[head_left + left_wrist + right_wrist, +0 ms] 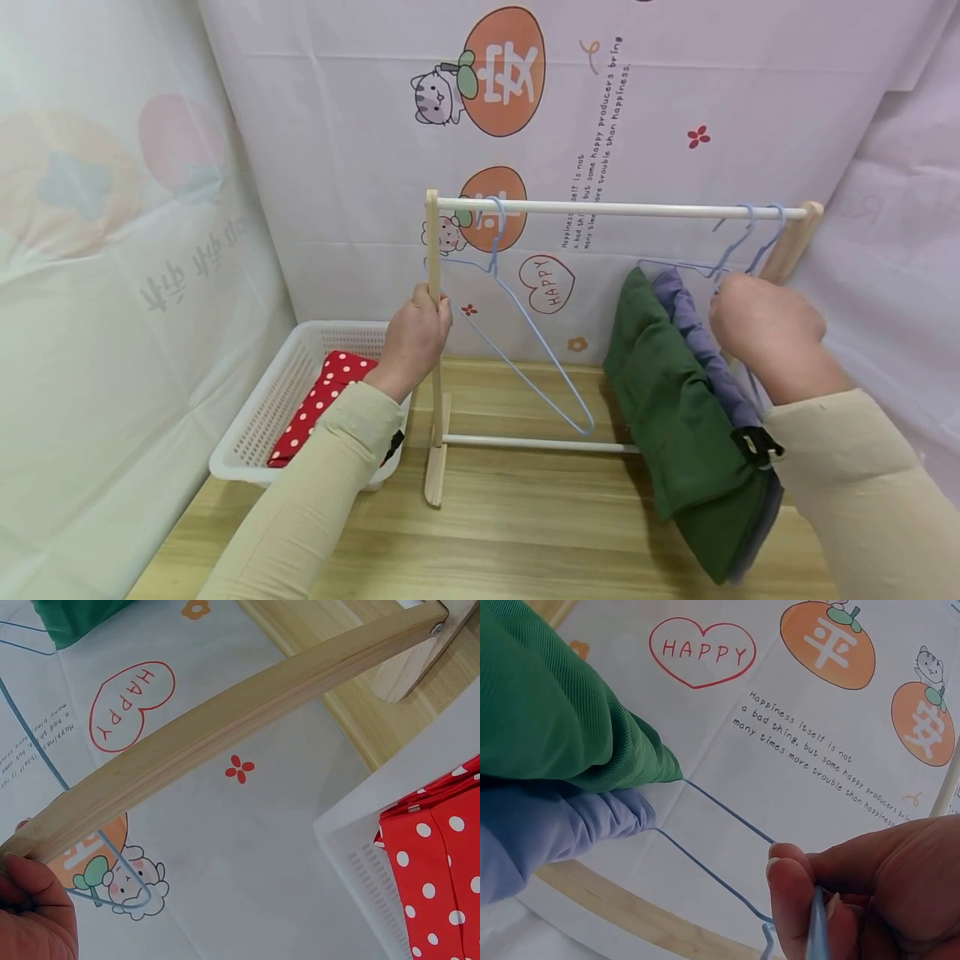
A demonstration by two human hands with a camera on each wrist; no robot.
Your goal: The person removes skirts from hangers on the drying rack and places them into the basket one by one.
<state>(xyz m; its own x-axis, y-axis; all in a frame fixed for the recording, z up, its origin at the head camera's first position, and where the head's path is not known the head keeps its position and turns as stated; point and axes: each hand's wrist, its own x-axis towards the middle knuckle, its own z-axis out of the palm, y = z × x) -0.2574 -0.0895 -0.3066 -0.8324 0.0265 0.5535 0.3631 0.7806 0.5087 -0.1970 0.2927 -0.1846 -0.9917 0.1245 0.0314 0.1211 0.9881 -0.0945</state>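
My left hand [416, 337] grips the left wooden upright [433, 258] of a clothes rack, thumb and fingers round it. At the rack's right end my right hand [772, 329] pinches the neck of a blue wire hanger [727, 811] that carries a ribbed green garment [667, 408]. Right behind it hangs a purple garment [690, 321] on a second blue hanger [705, 868]. Both hooks are up at the white rail [622, 208]. Near the left upright a bare blue hanger [528, 321] hangs from the same rail.
A white plastic basket [251, 417] stands left of the rack, holding a red cloth with white dots [311, 408]. Under the rack is a wood-grain tabletop [525, 517], with a lower white bar [536, 444] just above it. Printed sheets [337, 150] enclose the back and sides.
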